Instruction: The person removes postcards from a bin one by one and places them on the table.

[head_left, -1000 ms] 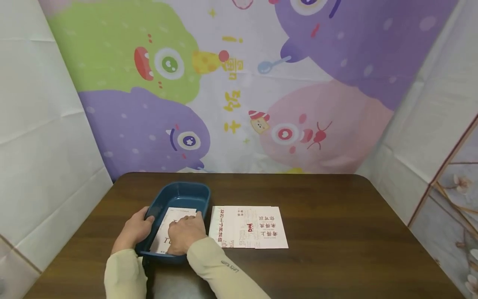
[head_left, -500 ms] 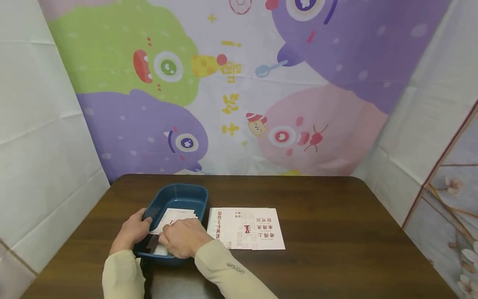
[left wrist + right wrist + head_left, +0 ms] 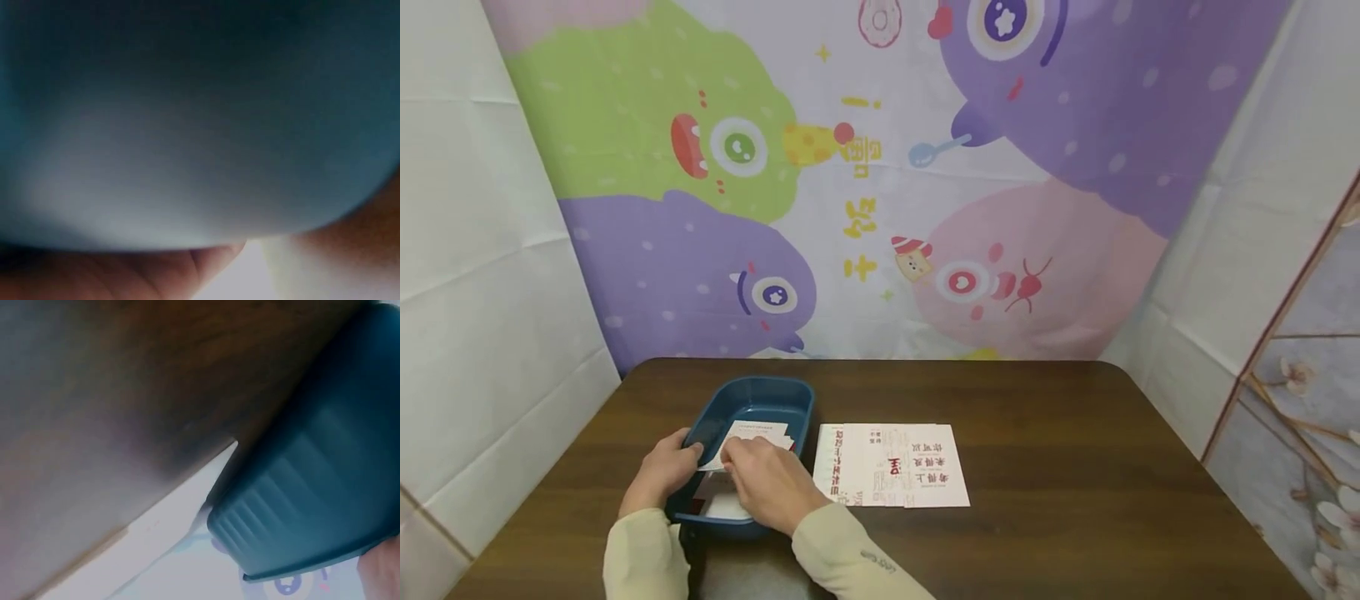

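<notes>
My left hand [image 3: 662, 471] grips the left side of a dark blue tray [image 3: 777, 389], thumb over its rim. In the left wrist view the tray wall [image 3: 206, 156] fills most of the frame, with a few fingers [image 3: 144, 275] below it. Curled over the tray's inside, my right hand [image 3: 775, 483] pinches the near end of a white printed card [image 3: 756, 428]. More cards fan out beneath that one, and one shows red. Nearer me in the tray lies another pale card [image 3: 722, 500]. The right hand covers part of the stack.
Right of the tray, several overlapping white cards with red and grey print [image 3: 891, 467] lie in a row on the dark wooden table [image 3: 1052, 467]. A cartoon-printed cloth [image 3: 850, 208] hangs behind, with white panels at both sides.
My right hand has drawn back from flat on the cards to pinching the upper ones, shifted away from me, uncovering a lower card. My left hand stays on the tray.
</notes>
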A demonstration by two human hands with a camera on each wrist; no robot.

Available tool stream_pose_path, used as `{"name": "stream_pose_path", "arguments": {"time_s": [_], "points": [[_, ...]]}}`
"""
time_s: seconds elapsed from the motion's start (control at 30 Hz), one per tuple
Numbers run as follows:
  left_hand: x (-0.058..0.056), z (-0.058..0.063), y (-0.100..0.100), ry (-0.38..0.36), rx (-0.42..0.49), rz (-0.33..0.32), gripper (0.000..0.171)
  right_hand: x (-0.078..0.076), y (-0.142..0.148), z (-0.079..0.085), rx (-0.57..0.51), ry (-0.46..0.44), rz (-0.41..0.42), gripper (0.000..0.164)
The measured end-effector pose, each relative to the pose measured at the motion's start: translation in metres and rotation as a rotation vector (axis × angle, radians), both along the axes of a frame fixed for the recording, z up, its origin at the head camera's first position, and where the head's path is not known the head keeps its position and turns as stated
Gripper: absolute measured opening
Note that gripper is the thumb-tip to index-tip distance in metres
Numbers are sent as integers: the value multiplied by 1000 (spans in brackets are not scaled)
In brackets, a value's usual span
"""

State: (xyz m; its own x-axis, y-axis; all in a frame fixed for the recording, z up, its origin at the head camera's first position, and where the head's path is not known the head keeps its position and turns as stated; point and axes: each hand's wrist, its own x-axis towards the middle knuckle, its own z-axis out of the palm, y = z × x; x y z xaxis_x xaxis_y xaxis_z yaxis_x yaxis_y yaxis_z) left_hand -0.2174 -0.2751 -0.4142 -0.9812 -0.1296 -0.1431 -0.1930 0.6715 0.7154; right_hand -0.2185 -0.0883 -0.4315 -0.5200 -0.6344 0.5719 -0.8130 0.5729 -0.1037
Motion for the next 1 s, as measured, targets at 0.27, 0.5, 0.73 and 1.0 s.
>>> {"name": "stream_pose_path", "arguments": {"time_s": [0.27,0.5,0.73,1.0], "points": [[-1,-3,-3,22,-3,-8,42,4,-1,3,175,184,-57,22],[0,-2,-3,26,-4,-13,43,6,0,-2,179,175,-114,12],[0,-1,-1,-9,21,-4,45,2,0,-4,88,123,-98,6],[0,-1,-2,24,-8,-7,41,6,-1,-5,40,242,-215,12]]}}
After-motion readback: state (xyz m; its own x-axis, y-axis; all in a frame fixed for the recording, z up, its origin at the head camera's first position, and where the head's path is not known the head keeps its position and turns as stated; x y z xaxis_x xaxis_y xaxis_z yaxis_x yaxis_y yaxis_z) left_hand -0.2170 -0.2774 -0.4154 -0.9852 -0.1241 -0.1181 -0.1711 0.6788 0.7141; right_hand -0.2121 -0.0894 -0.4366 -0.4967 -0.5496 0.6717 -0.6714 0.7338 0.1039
